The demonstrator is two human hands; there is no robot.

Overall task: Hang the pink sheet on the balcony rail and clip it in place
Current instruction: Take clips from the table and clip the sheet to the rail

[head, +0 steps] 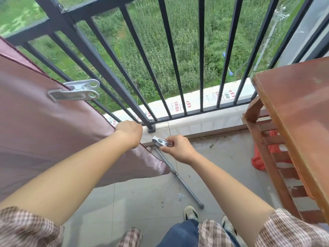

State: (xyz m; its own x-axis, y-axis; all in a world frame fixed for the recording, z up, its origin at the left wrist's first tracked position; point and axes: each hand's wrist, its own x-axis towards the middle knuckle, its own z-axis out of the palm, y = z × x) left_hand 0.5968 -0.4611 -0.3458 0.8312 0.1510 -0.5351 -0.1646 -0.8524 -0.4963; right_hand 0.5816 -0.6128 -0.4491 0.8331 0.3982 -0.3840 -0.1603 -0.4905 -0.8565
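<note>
The pink sheet [44, 132] hangs over the dark metal balcony rail [53, 15] on the left and drapes down inside the balcony. A large white clip [76, 92] is clamped on the sheet's edge at the bars. My left hand [129, 131] grips the sheet's right edge low down, close to the foot of a railing post. To its right, my right hand [178, 148] pinches a second white clip [161, 141], held a short way from the sheet's edge.
A grey metal pole [179, 177] lies on the tiled floor under my hands. A red-brown wooden table [299, 111] stands at the right, with an orange bag [261, 159] beneath it. My shoes [191, 213] show at the bottom. Green fields lie far below the bars.
</note>
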